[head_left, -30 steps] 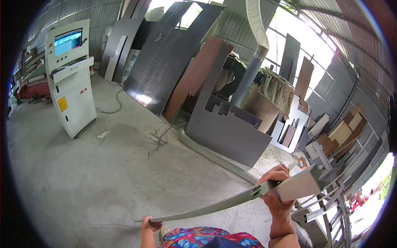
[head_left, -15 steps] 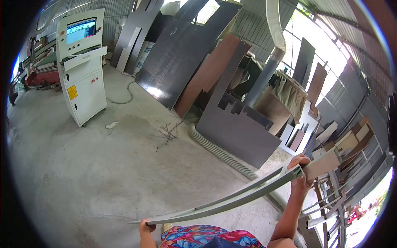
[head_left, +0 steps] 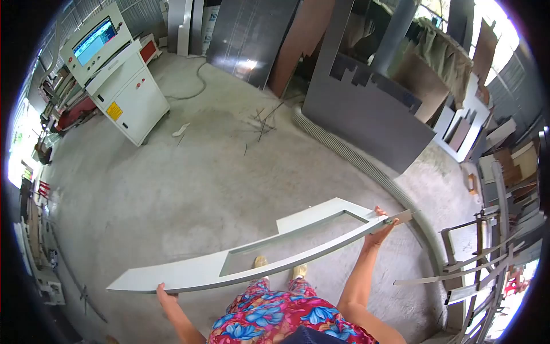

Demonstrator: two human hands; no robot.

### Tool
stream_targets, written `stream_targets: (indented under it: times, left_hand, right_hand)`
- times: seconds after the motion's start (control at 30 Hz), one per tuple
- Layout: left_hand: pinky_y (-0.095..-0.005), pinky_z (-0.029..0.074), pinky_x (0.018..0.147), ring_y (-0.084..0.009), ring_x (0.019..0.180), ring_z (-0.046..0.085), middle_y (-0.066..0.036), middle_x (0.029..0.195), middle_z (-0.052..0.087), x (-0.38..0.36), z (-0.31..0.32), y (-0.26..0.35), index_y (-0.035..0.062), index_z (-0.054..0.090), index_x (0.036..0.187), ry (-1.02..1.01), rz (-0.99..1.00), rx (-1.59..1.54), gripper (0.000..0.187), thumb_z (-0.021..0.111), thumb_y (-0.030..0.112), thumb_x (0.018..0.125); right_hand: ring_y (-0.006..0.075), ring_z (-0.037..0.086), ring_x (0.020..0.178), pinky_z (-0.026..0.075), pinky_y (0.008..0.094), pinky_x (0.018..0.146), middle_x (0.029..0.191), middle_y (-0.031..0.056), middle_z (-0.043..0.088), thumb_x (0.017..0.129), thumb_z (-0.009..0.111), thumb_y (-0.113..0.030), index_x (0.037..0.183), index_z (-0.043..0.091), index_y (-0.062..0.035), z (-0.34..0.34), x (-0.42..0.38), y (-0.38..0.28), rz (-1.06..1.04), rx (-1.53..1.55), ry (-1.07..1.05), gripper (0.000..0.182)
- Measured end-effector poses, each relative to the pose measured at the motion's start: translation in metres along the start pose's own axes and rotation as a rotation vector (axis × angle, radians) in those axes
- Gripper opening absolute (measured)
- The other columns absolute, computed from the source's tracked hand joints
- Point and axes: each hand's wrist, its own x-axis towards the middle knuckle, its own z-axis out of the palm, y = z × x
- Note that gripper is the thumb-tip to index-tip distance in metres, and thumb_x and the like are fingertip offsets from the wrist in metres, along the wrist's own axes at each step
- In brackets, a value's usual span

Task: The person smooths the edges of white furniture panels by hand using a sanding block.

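Observation:
Across the front of my body I hold a long white panel [head_left: 177,269] with a pointed left end and a long cut-out in its right half. My left hand [head_left: 167,293] grips its near edge toward the left end, fingers closed and partly under it. At the right end my right hand [head_left: 379,230] is wrapped round the corner, thumb and fingers on both sides. A small brownish flat piece [head_left: 403,217] sticks out beyond that hand. The floor and my shoes show through the cut-out.
A white control cabinet [head_left: 129,103] with a lit screen stands at upper left. A ribbed hose [head_left: 355,163] curves along the floor beside a large grey sheet [head_left: 366,129]. Thin offcuts [head_left: 263,124] lie on the concrete. Metal racks [head_left: 481,252] stand at right.
The panel has come down and left at its right end and turned from edge-on to flatter, its white face and cut-out now showing. My view has tilted down; both hands keep their grip.

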Motion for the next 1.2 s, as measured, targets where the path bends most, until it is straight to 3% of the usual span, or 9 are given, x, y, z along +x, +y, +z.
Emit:
stream_targets:
  times: [0.13, 0.3, 0.4, 0.53, 0.63, 0.73, 1.0, 1.17, 1.2]
  left_hand:
    - [-0.0489, 0.043, 0.087, -0.0301, 0.107, 0.052, -0.012, 0.116, 0.054, -0.046, -0.014, 0.031, 0.0027, 0.048, 0.118, -0.114, 0.138, -0.123, 0.045, 0.062, 0.015, 0.077]
    - [-0.0488, 0.044, 0.085, -0.029, 0.1, 0.055, -0.013, 0.11, 0.056, -0.122, 0.024, 0.015, -0.0026, 0.053, 0.11, -0.141, 0.289, -0.086, 0.04, 0.065, 0.01, 0.074]
    - [-0.0454, 0.046, 0.081, -0.0293, 0.093, 0.058, -0.017, 0.105, 0.057, -0.116, 0.051, -0.03, -0.008, 0.054, 0.103, -0.219, 0.417, -0.174, 0.038, 0.068, 0.005, 0.07]
    - [-0.0339, 0.049, 0.071, -0.0226, 0.084, 0.058, -0.018, 0.096, 0.06, -0.081, 0.113, -0.121, -0.0133, 0.056, 0.094, 0.318, 0.672, 0.176, 0.031, 0.069, 0.004, 0.071]
    - [-0.0319, 0.048, 0.065, -0.0176, 0.076, 0.057, -0.014, 0.085, 0.062, -0.144, 0.116, -0.112, -0.0128, 0.058, 0.082, -0.22, 0.859, 0.172, 0.023, 0.069, 0.004, 0.072]
    - [-0.0289, 0.045, 0.056, -0.0123, 0.061, 0.055, -0.007, 0.073, 0.064, -0.15, 0.113, -0.099, -0.0094, 0.063, 0.081, -0.29, 0.885, 0.442, 0.02, 0.071, 0.007, 0.071]
    - [-0.0317, 0.049, 0.061, -0.0191, 0.066, 0.066, -0.017, 0.081, 0.068, -0.208, 0.133, -0.133, 0.0006, 0.068, 0.094, -0.581, 0.966, 0.768, 0.02, 0.065, 0.011, 0.076]
    - [-0.0343, 0.051, 0.072, -0.0265, 0.084, 0.066, -0.016, 0.099, 0.066, -0.227, 0.125, -0.159, 0.0125, 0.065, 0.11, -0.751, 1.058, 0.808, 0.036, 0.059, 0.006, 0.076]
    - [-0.035, 0.051, 0.075, -0.0286, 0.088, 0.065, -0.016, 0.102, 0.066, -0.23, 0.124, -0.164, 0.0135, 0.064, 0.112, -0.751, 1.127, 0.839, 0.038, 0.058, 0.005, 0.075]
  right_hand:
    - [0.0266, 0.052, 0.105, 0.036, 0.0467, 0.1, 0.107, 0.0117, 0.061, 0.085, 0.055, -0.053, 0.105, 0.062, -0.0063, -0.079, -0.026, 0.056, 0.289, 0.219, 0.324, 0.051]
    - [0.0323, 0.043, 0.115, 0.04, 0.0546, 0.094, 0.142, 0.0138, 0.03, 0.083, 0.064, -0.039, 0.127, 0.051, -0.0136, -0.153, -0.064, 0.117, 0.626, 0.176, 0.679, 0.053]
    - [0.0336, 0.047, 0.111, 0.047, 0.0494, 0.087, 0.136, 0.0126, 0.038, 0.078, 0.07, -0.032, 0.125, 0.051, -0.014, -0.125, -0.068, 0.138, 0.776, 0.026, 0.531, 0.054]
    - [0.0304, 0.051, 0.113, 0.047, 0.046, 0.089, 0.124, 0.0076, 0.054, 0.081, 0.066, -0.038, 0.121, 0.052, -0.0124, -0.071, -0.073, 0.155, 1.005, -0.029, 0.005, 0.049]
    - [0.0349, 0.045, 0.121, 0.042, 0.0483, 0.093, 0.13, 0.0091, 0.05, 0.09, 0.056, -0.033, 0.126, 0.046, -0.0065, -0.008, -0.062, 0.148, 1.126, -0.036, -0.254, 0.046]
    - [0.0324, 0.049, 0.118, 0.042, 0.0462, 0.094, 0.129, 0.0087, 0.051, 0.085, 0.061, -0.039, 0.122, 0.05, -0.0086, 0.042, -0.052, 0.155, 1.16, -0.102, -0.46, 0.049]
    - [0.0302, 0.048, 0.12, 0.041, 0.0395, 0.097, 0.136, 0.0102, 0.046, 0.092, 0.051, -0.036, 0.133, 0.044, -0.0061, 0.231, -0.037, 0.122, 0.75, -0.109, -0.703, 0.05]
    - [0.0324, 0.038, 0.129, 0.027, 0.0423, 0.108, 0.145, 0.0094, 0.032, 0.093, 0.045, -0.042, 0.144, 0.025, -0.0071, 0.236, -0.033, 0.105, 0.133, -0.324, -0.694, 0.064]
    - [0.026, 0.041, 0.126, 0.03, 0.0375, 0.108, 0.146, 0.0098, 0.031, 0.091, 0.054, -0.035, 0.144, 0.023, -0.0079, 0.216, -0.025, 0.127, 0.082, -0.015, -0.815, 0.067]
